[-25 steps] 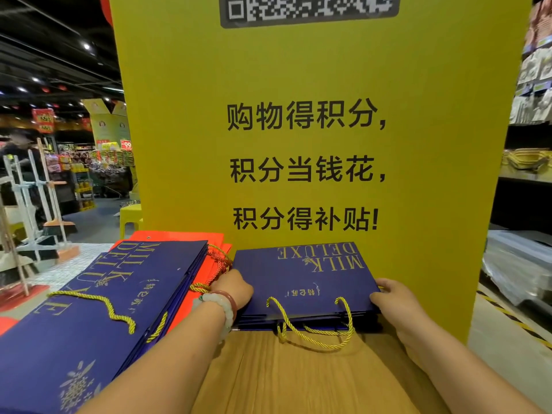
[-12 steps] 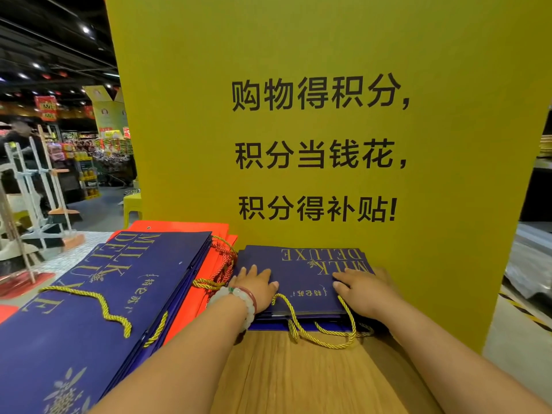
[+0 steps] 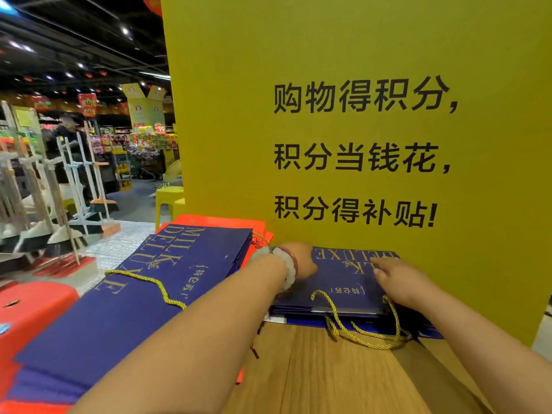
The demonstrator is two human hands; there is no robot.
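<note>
Head view: a small stack of blue bags (image 3: 337, 282) lies flat on the wooden counter (image 3: 328, 377), its far edge against the yellow sign (image 3: 239, 144), gold cord handles (image 3: 361, 336) trailing toward the person. The right hand (image 3: 400, 283) rests on the top bag with straight, released fingers. The left hand (image 3: 300, 259) sits at the stack's left edge, its fingers hidden, so I cannot tell its grasp.

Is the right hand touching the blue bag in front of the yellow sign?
Touching. The head view shows the right hand lying flat on the blue bag, its fingers resting on the top face.
</note>
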